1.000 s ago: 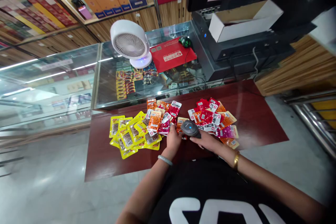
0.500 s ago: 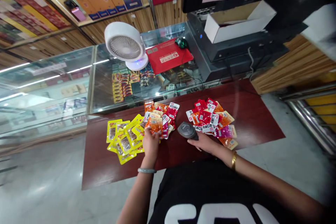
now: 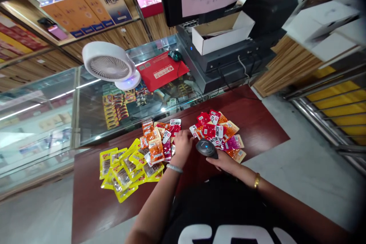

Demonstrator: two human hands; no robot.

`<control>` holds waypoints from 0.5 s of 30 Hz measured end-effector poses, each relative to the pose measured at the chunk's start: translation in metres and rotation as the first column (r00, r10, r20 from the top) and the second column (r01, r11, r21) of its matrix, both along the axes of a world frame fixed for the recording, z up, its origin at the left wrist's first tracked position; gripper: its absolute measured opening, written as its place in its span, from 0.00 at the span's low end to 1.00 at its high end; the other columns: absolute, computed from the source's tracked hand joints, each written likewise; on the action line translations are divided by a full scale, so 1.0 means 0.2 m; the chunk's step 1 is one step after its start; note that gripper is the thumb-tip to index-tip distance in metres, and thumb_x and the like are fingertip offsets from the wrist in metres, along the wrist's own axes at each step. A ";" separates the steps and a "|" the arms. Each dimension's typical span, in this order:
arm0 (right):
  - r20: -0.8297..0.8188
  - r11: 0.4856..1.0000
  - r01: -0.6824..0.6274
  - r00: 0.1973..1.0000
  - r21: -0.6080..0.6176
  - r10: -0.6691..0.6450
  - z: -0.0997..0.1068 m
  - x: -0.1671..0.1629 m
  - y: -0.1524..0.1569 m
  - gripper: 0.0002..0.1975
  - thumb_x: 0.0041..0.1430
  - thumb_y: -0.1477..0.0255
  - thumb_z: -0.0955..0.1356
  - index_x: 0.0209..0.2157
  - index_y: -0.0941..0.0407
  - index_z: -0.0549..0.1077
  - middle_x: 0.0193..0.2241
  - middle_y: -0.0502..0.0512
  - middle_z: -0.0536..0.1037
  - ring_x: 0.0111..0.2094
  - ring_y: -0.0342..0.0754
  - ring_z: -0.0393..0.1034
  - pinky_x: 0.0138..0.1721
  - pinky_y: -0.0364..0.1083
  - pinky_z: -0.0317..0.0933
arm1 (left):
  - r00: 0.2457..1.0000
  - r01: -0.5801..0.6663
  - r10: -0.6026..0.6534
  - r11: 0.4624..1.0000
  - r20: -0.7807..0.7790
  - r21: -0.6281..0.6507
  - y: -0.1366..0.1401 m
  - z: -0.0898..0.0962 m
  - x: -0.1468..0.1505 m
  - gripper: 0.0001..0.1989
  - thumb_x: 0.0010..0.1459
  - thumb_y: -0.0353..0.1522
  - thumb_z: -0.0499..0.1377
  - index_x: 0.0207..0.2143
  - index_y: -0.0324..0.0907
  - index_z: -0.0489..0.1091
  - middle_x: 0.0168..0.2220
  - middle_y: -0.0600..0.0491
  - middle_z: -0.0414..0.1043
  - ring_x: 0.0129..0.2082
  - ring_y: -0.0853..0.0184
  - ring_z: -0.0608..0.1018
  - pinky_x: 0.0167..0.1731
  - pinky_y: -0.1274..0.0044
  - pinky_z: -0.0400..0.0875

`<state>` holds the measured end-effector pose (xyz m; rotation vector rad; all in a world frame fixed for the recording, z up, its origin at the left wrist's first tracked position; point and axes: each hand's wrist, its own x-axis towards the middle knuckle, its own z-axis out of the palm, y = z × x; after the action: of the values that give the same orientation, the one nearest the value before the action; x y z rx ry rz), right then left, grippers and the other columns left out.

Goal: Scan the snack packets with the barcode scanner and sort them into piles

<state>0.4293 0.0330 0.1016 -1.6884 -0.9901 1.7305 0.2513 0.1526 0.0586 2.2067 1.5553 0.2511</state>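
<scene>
My right hand [image 3: 225, 162] is wrapped round the handle of a dark barcode scanner [image 3: 206, 148], its head aimed leftward with a small blue light on top. Between two piles of snack packets, my left hand [image 3: 183, 146] reaches away from me, its fingers partly extended at the edge of the right pile, nothing visibly held. Red, orange and purple packets [image 3: 214, 131] make up that right pile. Under and left of the left wrist is a second mixed pile, topped by an orange packet [image 3: 156, 150]. Yellow snack packets [image 3: 122, 175] overlap beside it.
The piles lie on a dark red board [image 3: 265, 129]. Beyond it, a glass display counter [image 3: 91, 122] carries a white fan [image 3: 108, 63], a red mat [image 3: 162, 72] and a mouse [image 3: 175, 55]. A white open box [image 3: 223, 38] sits on a black machine under a monitor.
My left hand has let go of the orange packet on the left pile and moved right towards the other pile. The scanner stays in my right hand. The view has shifted.
</scene>
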 end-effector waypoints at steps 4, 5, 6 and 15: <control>0.046 0.998 0.062 0.997 -0.029 -0.060 -0.03 0.03 -0.05 0.20 0.50 0.61 0.72 0.42 0.57 0.71 0.16 0.44 0.71 0.17 0.44 0.64 0.23 0.44 0.60 | 0.992 0.090 -0.101 0.986 -0.073 -0.139 0.07 -0.05 0.22 0.16 0.54 0.38 0.62 0.44 0.41 0.71 0.42 0.45 0.72 0.46 0.57 0.71 0.47 0.69 0.62; 0.050 0.997 0.073 0.996 -0.034 -0.071 -0.04 0.04 -0.06 0.20 0.50 0.61 0.72 0.42 0.57 0.70 0.16 0.44 0.71 0.17 0.44 0.64 0.22 0.44 0.59 | 0.991 0.082 -0.097 0.984 -0.095 -0.156 0.08 -0.06 0.26 0.18 0.53 0.39 0.63 0.45 0.41 0.71 0.43 0.44 0.71 0.46 0.56 0.71 0.47 0.68 0.62; 0.051 0.996 0.083 0.995 -0.040 -0.081 -0.05 0.04 -0.07 0.20 0.49 0.60 0.72 0.41 0.57 0.70 0.16 0.44 0.71 0.16 0.44 0.64 0.21 0.43 0.59 | 0.990 0.071 -0.090 0.983 -0.112 -0.166 0.08 -0.06 0.29 0.20 0.52 0.41 0.64 0.45 0.41 0.70 0.44 0.44 0.71 0.47 0.55 0.70 0.47 0.68 0.62; 0.050 0.988 0.117 0.992 -0.100 -0.113 -0.07 0.12 -0.11 0.15 0.53 0.58 0.70 0.36 0.56 0.70 0.10 0.42 0.65 0.12 0.43 0.59 0.17 0.42 0.53 | 0.961 0.258 -0.269 0.954 -0.059 -0.152 0.13 -0.02 0.46 0.23 0.57 0.36 0.59 0.56 0.53 0.65 0.51 0.45 0.66 0.50 0.54 0.66 0.49 0.65 0.59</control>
<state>0.4532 0.0109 0.0872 -1.8182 -0.8174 1.7017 0.3433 0.1788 0.0543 2.3008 1.2539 -0.0285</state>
